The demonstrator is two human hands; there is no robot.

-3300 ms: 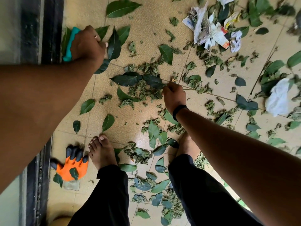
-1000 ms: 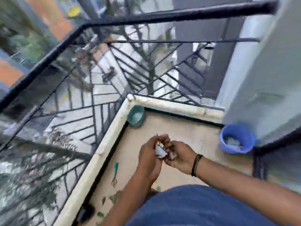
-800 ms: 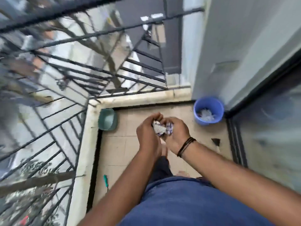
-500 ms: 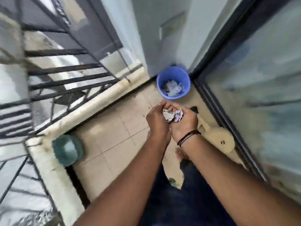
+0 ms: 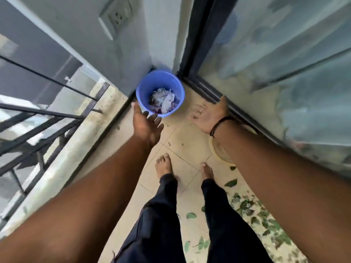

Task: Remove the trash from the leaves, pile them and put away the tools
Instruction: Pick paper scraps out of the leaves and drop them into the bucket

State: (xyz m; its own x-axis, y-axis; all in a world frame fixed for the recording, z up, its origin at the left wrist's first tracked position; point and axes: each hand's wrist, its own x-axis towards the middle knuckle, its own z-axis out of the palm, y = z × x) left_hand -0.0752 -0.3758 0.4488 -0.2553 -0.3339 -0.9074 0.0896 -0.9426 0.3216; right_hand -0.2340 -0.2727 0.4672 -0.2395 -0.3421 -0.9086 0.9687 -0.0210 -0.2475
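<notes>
A blue bucket (image 5: 144, 86) stands in the corner where the wall meets the glass door, with crumpled paper trash (image 5: 164, 101) lying inside it. My left hand (image 5: 145, 124) hovers just in front of the bucket's near rim, fingers spread and empty. Off to the right, my right hand (image 5: 208, 115) is spread palm-up and also holds nothing, a dark band on its wrist. Green leaves (image 5: 262, 219) lie scattered over the tiled floor at the lower right, beside my feet.
A railing (image 5: 47, 118) and a concrete kerb (image 5: 76, 152) run along the left. A sliding glass door (image 5: 284, 73) closes off the right. A pale round object (image 5: 218, 150) lies on the floor under my right forearm. A wall socket (image 5: 118, 15) sits above the bucket.
Both hands held a wad of paper trash together as I turned toward the bucket. Now the hands have parted and are empty, and the paper lies in the bucket.
</notes>
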